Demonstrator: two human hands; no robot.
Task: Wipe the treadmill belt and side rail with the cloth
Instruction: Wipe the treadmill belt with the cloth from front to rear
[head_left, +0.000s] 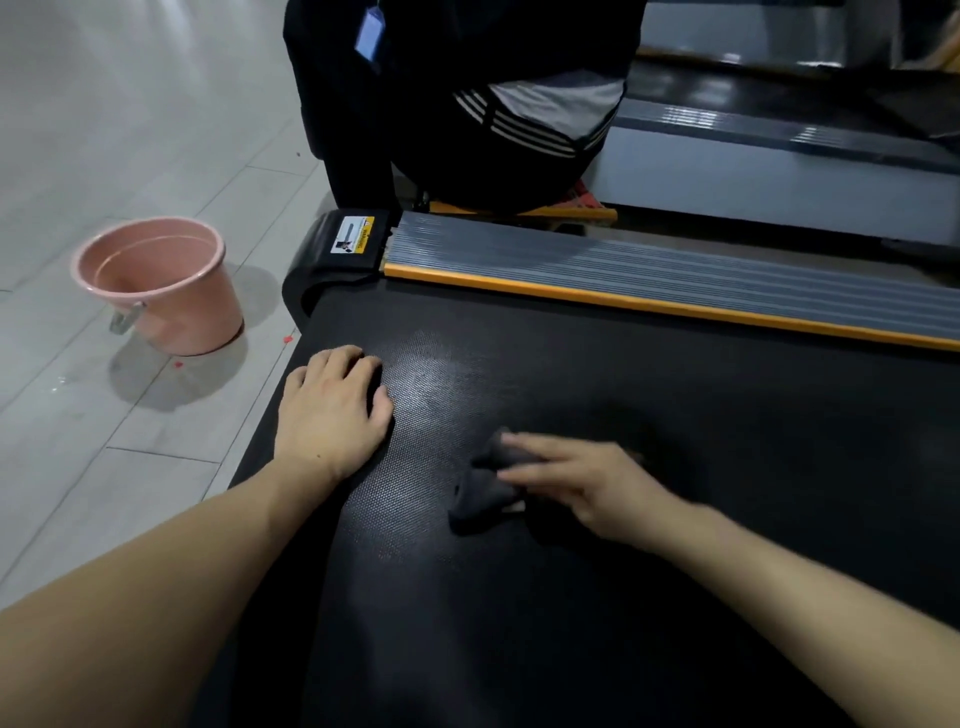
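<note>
— Nearest the lens, what do you see?

— Two bare forearms reaching forward over the black textured treadmill belt. Only the head view is given, so everything comes from that.

— And the left hand?

— It lies palm down on the belt near its left edge, fingers loosely curled, grasping nothing.

— The right hand?

— Fingers stretched out and pressed down on the dark crumpled cloth, which lies on the belt, about mid-width and to the right of the left hand. The hand is blurred; it pins the cloth flat rather than closing around it.

— Anything on the belt surface?

— A pale sheen between the two hands and just beyond them.

— Where is the rail?

— The grey ribbed side rail with an orange edge strip runs along the far side of the belt, well apart from both hands. A black plastic end cap with a yellow-and-white label sits at its left end.

— And beyond that?

— A person in dark clothes with white stripes crouches just past the rail. On the pale tiled floor, left of the treadmill, stands a pink plastic bucket.
</note>
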